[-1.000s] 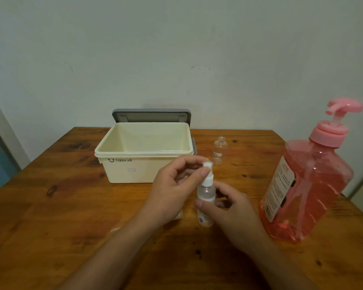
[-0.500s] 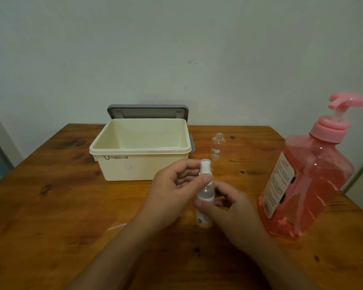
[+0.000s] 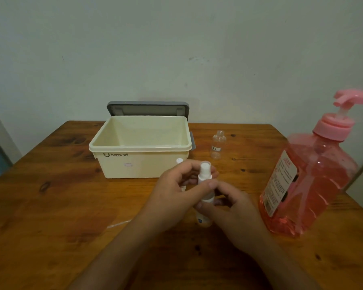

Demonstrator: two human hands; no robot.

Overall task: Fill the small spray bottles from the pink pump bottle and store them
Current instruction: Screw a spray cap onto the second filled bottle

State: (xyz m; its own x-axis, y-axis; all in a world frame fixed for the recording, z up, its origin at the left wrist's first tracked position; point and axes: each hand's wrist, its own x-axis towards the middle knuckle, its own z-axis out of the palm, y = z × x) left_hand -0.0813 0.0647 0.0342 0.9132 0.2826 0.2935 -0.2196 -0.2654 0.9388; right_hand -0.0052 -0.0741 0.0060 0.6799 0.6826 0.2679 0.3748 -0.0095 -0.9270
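Wooden table point(image 3: 50, 206), left hand point(image 3: 172, 197) and right hand point(image 3: 237, 214) gripping spray bottle point(image 3: 204, 177), open cream box point(image 3: 134, 166), pink pump bottle point(image 3: 319, 181)

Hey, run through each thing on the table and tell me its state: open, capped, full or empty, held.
Cream box: open, nothing visible inside.
Grey lid: raised behind the box.
Pink pump bottle: upright, pump on, looks mostly full.
Clear small bottle: upright, uncapped, looks empty.
Spray bottle: upright, sprayer on, held.
Left hand: pinches the sprayer.
Right hand: grips the bottle's body.
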